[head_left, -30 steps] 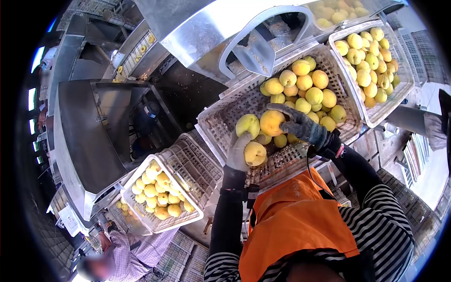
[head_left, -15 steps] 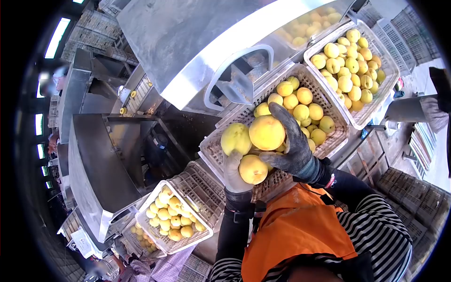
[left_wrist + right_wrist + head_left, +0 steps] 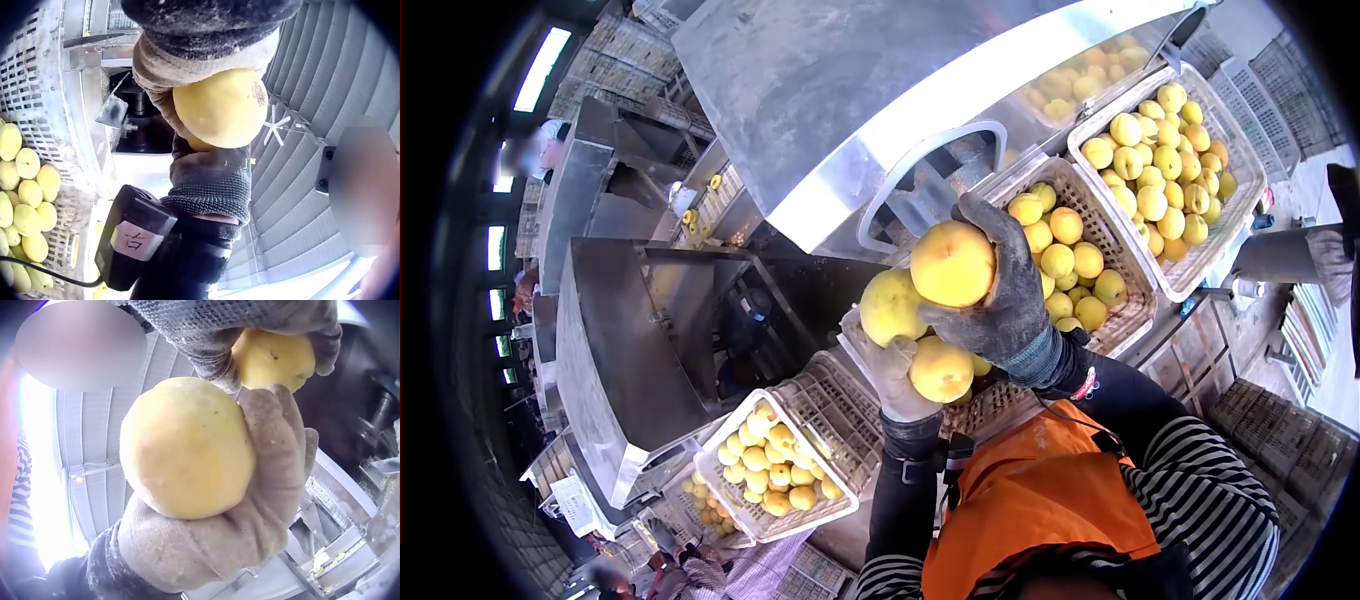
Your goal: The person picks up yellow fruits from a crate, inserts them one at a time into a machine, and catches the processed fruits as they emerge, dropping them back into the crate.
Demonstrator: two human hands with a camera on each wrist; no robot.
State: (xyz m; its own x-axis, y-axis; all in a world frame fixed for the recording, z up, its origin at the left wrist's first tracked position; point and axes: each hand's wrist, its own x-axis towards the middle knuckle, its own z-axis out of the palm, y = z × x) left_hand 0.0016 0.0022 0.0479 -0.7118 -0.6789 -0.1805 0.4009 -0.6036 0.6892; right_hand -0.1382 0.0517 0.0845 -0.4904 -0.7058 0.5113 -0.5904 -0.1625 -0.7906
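A greenish fruit [image 3: 890,306] and a yellow fruit [image 3: 942,370] are held in the curled left hand [image 3: 896,382], an orange-tinged fruit [image 3: 951,263] is gripped by the right hand [image 3: 1006,300] alongside, above the crate [image 3: 1105,215] (apparently being looked over), and careful, separate release seems called for.

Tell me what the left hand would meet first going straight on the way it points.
Beyond the greenish-yellow fruit at its fingers, the left hand would probably meet the curved metal rim of the machine, though depth is unclear.
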